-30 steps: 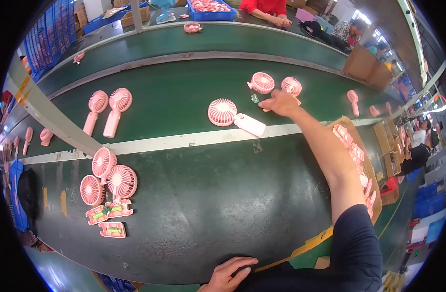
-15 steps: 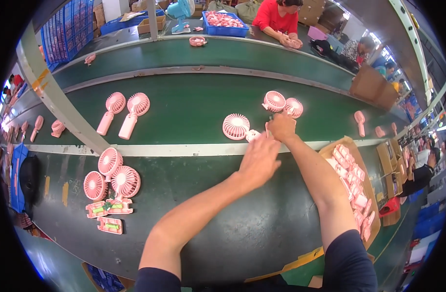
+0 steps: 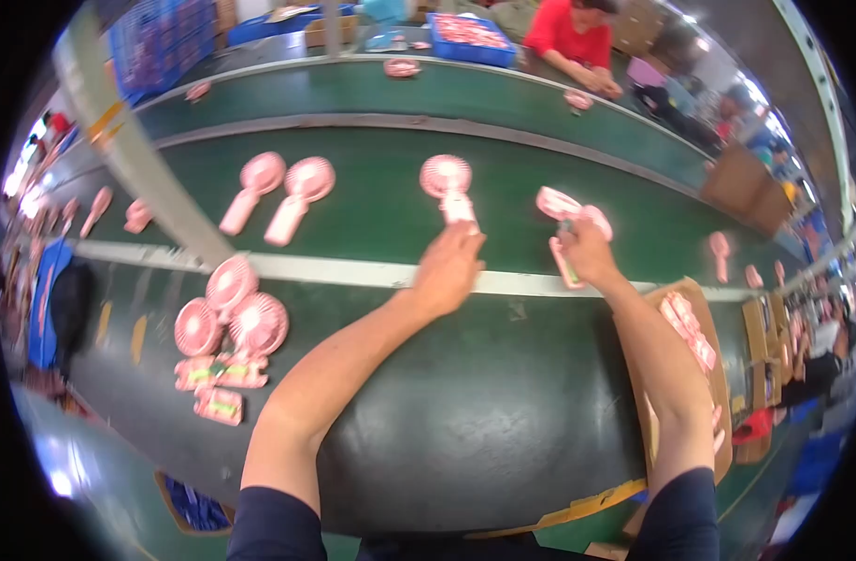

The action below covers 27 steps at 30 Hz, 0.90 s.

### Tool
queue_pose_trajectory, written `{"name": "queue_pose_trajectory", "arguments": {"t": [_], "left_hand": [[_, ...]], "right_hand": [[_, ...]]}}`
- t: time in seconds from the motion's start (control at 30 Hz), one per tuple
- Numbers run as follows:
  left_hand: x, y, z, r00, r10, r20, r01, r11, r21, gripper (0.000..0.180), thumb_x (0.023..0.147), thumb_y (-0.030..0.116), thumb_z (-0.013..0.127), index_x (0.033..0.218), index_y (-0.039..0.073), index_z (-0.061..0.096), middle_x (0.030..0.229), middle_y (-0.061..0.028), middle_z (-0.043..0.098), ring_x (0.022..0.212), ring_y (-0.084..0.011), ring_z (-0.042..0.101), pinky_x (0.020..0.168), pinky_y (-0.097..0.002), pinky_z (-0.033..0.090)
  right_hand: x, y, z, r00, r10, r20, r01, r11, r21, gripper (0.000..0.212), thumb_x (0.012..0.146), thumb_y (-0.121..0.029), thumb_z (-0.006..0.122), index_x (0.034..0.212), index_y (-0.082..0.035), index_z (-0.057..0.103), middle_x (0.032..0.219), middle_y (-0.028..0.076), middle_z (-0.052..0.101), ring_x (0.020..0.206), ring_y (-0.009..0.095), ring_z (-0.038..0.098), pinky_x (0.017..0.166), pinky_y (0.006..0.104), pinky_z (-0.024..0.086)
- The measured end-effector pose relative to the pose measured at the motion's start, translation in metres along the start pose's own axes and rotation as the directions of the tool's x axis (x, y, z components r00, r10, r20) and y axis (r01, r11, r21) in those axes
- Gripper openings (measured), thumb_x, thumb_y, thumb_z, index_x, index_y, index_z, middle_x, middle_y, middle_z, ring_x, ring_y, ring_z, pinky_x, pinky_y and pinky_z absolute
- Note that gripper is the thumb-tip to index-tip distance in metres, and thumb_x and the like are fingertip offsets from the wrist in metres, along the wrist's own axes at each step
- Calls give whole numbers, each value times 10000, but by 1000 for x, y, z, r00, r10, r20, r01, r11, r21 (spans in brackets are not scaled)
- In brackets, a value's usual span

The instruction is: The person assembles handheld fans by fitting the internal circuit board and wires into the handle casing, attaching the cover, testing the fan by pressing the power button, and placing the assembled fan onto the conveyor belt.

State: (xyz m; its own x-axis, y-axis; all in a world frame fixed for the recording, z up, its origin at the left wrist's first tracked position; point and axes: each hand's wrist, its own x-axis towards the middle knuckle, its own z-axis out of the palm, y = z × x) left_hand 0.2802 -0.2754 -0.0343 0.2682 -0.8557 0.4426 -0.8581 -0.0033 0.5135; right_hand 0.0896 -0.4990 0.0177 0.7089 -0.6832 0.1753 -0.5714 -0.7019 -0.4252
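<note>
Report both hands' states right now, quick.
Left hand: touching the handle of a pink fan; grip cannot be told.
Right hand: at pink fan parts; too blurred to tell open or closed.

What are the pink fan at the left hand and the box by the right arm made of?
Pink fan: probably plastic with a slight shine; it's evenly coloured, with bright highlights. Box: likely cardboard, dull; its walls are thin and plain brown.

Blue tray (image 3: 470,55) sits nr co-worker (image 3: 587,45) in red, w/ blue crate (image 3: 162,42) upper L.
</note>
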Motion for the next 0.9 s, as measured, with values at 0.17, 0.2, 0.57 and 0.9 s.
{"name": "queue_pose_trajectory", "arguments": {"t": [0.17,0.2,0.57,0.9], "left_hand": [[-52,44,-43,974,-209,-88,155,897,-414,582,1020,310,600,1468,-12,415,1488,-261,449,1381,-429,454,1151,-464,395],[-63,49,-53,964,-252,-86,194,886,-421,610,1040,345,569,1494,-19,385,1509,-264,427,1408,-426,430,1166,-459,375],[-207,75,-123,945,-275,-178,274,961,-28,810,828,306,822,1481,34,427,1579,-255,327,1468,-452,319,1209,-487,317],[-200,89,-119,975,-103,-198,147,963,225,786,798,308,827,1468,83,485,1583,-231,352,1507,-437,268,1222,-608,219]], "right_hand": [[-85,-79,-14,981,-189,32,175,953,249,219,917,-159,647,898,57,619,921,197,598,785,347,614,731,437,486],[-104,-97,-11,952,-303,39,282,920,273,185,902,-136,657,880,44,618,910,195,583,793,342,606,717,445,481],[-256,-216,9,836,-475,274,311,823,476,382,888,-208,771,1188,-1,658,1022,161,666,701,250,656,698,392,550],[-337,-160,-12,963,-221,155,136,892,430,243,883,-94,763,1101,2,716,959,141,709,686,182,657,631,309,532]]}}
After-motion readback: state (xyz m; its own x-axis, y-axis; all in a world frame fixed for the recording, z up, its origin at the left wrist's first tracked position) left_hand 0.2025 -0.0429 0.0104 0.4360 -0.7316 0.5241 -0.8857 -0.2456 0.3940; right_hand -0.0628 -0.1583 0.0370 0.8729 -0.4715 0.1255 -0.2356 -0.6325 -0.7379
